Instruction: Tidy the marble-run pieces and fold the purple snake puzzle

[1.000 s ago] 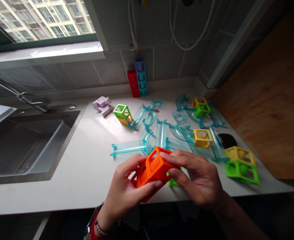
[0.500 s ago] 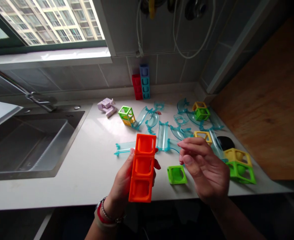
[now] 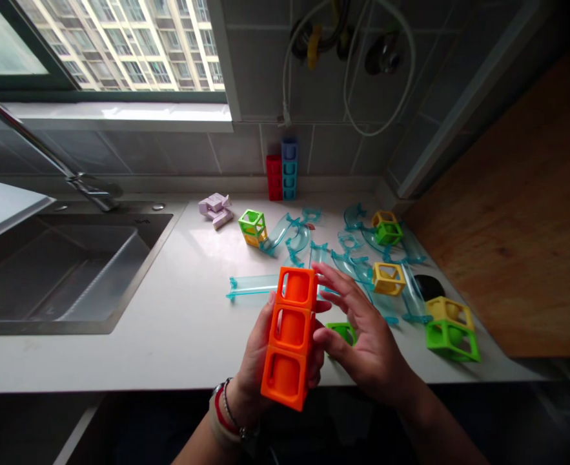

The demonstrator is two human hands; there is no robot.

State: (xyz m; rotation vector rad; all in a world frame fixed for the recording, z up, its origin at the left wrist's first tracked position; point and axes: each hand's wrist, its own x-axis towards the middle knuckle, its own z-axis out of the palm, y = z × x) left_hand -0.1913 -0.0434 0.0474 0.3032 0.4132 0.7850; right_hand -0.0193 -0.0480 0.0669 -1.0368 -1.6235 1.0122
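Note:
My left hand (image 3: 255,352) is wrapped round a stack of three orange cube blocks (image 3: 290,327), held tilted above the counter's front edge. Close on the right side of the stack is my right hand (image 3: 362,336), its fingers apart, the tips at or near the upper blocks; whether they touch cannot be made out. Partly behind that hand a green cube block (image 3: 343,332) lies on the counter. Beyond are several clear blue track pieces (image 3: 253,284), a yellow cube block (image 3: 388,279) and a green-and-yellow pair of cubes (image 3: 252,227).
A sink (image 3: 139,271) with a tap (image 3: 91,190) lies to the left. Red blocks (image 3: 274,177) and a blue block stack (image 3: 289,171) stand against the back wall. Pale purple pieces (image 3: 215,210) rest near the sink. Larger yellow-green cubes (image 3: 453,328) sit at right beside a wooden panel (image 3: 517,245).
My right hand has moved left, up to the orange stack. The stack has turned slightly and shifted right in view. The camera view has also shifted a little.

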